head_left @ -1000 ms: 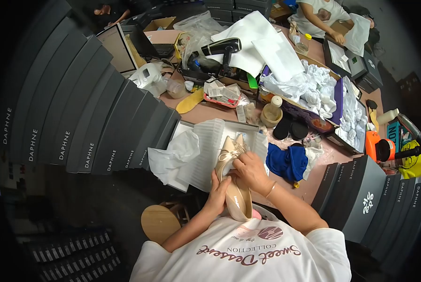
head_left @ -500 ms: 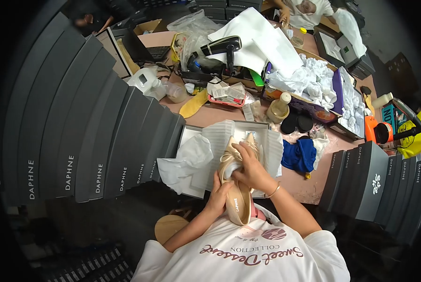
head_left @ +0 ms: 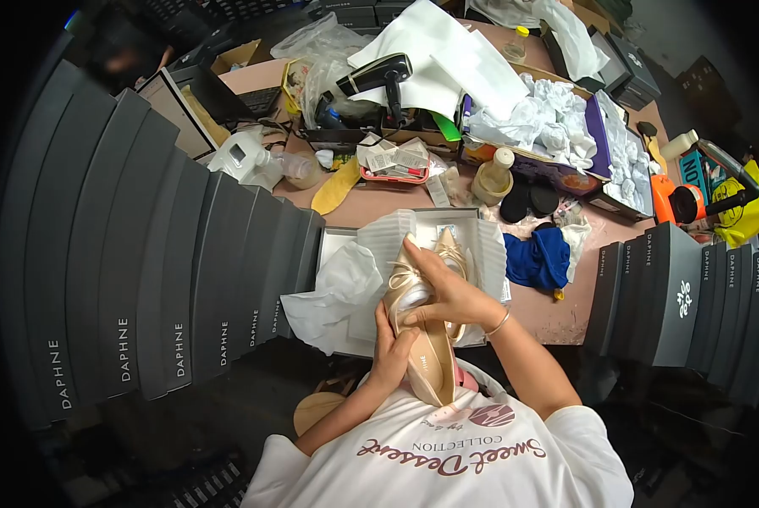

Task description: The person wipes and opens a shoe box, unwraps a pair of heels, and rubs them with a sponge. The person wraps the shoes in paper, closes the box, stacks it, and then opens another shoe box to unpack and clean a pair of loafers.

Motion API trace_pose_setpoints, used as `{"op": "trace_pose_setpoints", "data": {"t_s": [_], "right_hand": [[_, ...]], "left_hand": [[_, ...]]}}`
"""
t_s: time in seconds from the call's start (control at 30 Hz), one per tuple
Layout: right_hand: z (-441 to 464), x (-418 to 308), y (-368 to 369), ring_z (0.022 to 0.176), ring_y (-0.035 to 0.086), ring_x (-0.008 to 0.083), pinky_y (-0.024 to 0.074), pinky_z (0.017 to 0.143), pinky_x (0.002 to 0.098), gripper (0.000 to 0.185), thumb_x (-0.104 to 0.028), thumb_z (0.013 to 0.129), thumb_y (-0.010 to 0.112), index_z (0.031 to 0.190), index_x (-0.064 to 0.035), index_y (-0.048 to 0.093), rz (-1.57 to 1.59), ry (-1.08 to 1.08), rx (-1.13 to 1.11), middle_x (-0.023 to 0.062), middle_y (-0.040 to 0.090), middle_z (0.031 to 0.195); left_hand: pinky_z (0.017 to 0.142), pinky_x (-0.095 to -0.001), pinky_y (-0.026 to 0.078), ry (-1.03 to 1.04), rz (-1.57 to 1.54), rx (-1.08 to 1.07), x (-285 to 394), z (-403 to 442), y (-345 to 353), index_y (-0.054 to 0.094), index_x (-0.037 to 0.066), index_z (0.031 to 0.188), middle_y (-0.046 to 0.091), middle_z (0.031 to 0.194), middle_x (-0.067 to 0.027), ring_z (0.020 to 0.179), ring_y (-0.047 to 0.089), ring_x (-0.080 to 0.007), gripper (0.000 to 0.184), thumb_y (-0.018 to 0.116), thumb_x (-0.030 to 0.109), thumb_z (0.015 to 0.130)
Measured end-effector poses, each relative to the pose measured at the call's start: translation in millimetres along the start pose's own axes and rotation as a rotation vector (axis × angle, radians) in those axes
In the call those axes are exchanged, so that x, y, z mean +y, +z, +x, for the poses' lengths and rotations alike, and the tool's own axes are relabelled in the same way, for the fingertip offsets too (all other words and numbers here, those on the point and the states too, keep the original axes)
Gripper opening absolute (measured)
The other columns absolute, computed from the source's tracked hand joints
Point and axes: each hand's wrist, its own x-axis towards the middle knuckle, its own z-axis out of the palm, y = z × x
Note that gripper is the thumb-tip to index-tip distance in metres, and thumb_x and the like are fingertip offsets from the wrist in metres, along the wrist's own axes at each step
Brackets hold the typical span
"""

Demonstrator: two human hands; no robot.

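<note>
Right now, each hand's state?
Left hand: closed, holding the shoe by its side.
Right hand: spread over the same shoe's front; can't tell whether it grips.

A black hair dryer (head_left: 371,77) sits before large white sheets (head_left: 485,80), a clear plastic bag (head_left: 320,42) to its left. Nearer, a red-rimmed tray (head_left: 388,179) holds paper slips (head_left: 411,158) beside a yellow foot-shaped piece (head_left: 335,188). A jar (head_left: 491,182) stands near a crumpled blue cloth (head_left: 536,258). Far right, an orange tool (head_left: 667,198) lies near something yellow (head_left: 758,190).
</note>
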Motion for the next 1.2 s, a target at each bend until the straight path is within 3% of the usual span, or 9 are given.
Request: {"op": "trace_pose_setpoints", "data": {"t_s": [0.33,0.47,0.53,0.63,0.7,0.8,0.97,1.13,1.2], "right_hand": [[-3.5,18.1,26.9,0.12,0.044,0.0329,0.0374,0.1,0.0359,0.089,-0.017,0.073,0.075,0.146,-0.0051,0.025,0.031,0.048,0.014,0.018,0.037,0.138],[-33.9,1.5,34.0,0.124,0.042,0.0372,0.0351,0.104,0.0402,0.088,-0.015,0.074,0.075,0.145,-0.0033,0.025,0.103,0.119,0.259,0.0198,0.034,0.142],[-66.1,30.6,44.6,0.122,0.043,0.041,0.0362,0.103,0.0419,0.086,-0.017,0.076,0.073,0.145,-0.0027,0.023,-0.227,0.208,0.297,0.0236,0.03,0.142],[-95.8,68.5,52.3,0.122,0.042,0.0438,0.0366,0.103,0.0431,0.088,-0.021,0.077,0.072,0.145,-0.0013,0.02,-0.408,0.38,0.252,0.0295,0.029,0.14],[-95.6,73.1,47.2,0.121,0.042,0.0459,0.0369,0.102,0.0434,0.086,-0.023,0.079,0.07,0.144,0.0004,0.019,-0.136,0.571,0.186,0.033,0.028,0.139],[-78.7,74.6,46.1,0.118,0.044,0.0469,0.0392,0.1,0.0431,0.088,-0.022,0.076,0.069,0.144,0.0012,0.018,-0.169,0.671,0.202,0.0346,0.028,0.137],[-52.6,83.4,46.9,0.115,0.046,0.0478,0.042,0.096,0.0423,0.09,-0.02,0.073,0.069,0.144,0.0014,0.018,-0.302,0.814,0.058,0.0342,0.03,0.135],[-45.4,91.8,37.4,0.099,0.054,0.0514,0.0474,0.087,0.044,0.086,-0.018,0.071,0.068,0.14,0.0004,0.021,-0.427,0.954,-0.212,0.0368,0.029,0.133],[-49.8,101.4,29.3,0.094,0.058,0.0476,0.049,0.083,0.0444,0.078,-0.02,0.072,0.066,0.136,0.0016,0.028,-0.411,0.827,-0.214,0.0365,0.037,0.13]], "left_hand": [[0.095,-0.0325,0.04,-0.043,-0.076,0.048,-2.4,1.6,-10.1,0.02,0.006,0.142,0.041,0.13,-0.0186,0.112,0.048,-0.0233,0.063,0.045,0.007,0.084],[0.086,-0.0317,0.047,-0.124,-0.204,0.157,19.9,38.6,-46.3,0.034,0.004,0.134,0.052,0.118,-0.0173,0.101,0.057,-0.0238,0.051,0.049,0.008,0.086],[0.085,-0.0317,0.047,-0.165,-0.202,0.155,2.9,50.1,-67.5,0.035,0.004,0.133,0.053,0.117,-0.0173,0.1,0.057,-0.0237,0.05,0.051,0.008,0.085],[0.082,-0.0318,0.049,-0.243,-0.177,0.17,-46.7,78.6,-113.1,0.039,0.002,0.13,0.055,0.114,-0.0174,0.096,0.058,-0.0234,0.047,0.054,0.009,0.085],[0.08,-0.0318,0.049,-0.289,-0.162,0.204,-72.7,88.1,-142.9,0.041,0.0,0.127,0.056,0.112,-0.0174,0.093,0.058,-0.0233,0.046,0.056,0.01,0.085],[0.082,-0.0311,0.047,-0.199,0.023,0.282,-93.6,89.5,-141.5,0.042,0.001,0.128,0.055,0.113,-0.017,0.09,0.057,-0.0213,0.044,0.053,0.009,0.087],[0.081,-0.03,0.046,-0.084,0.116,0.382,-68.9,68.2,-142.9,0.045,0.002,0.127,0.056,0.112,-0.0148,0.09,0.057,-0.0198,0.041,0.053,0.012,0.088],[0.072,-0.0284,0.047,-0.083,-0.172,0.302,10.4,38.7,-125.9,0.053,0.0,0.117,0.062,0.097,-0.013,0.08,0.058,-0.0175,0.034,0.056,0.02,0.089],[0.071,-0.0293,0.048,-0.136,-0.191,0.215,12.7,41.7,-131.9,0.054,0.0,0.114,0.062,0.096,-0.0133,0.079,0.059,-0.0187,0.035,0.057,0.023,0.089]]}}
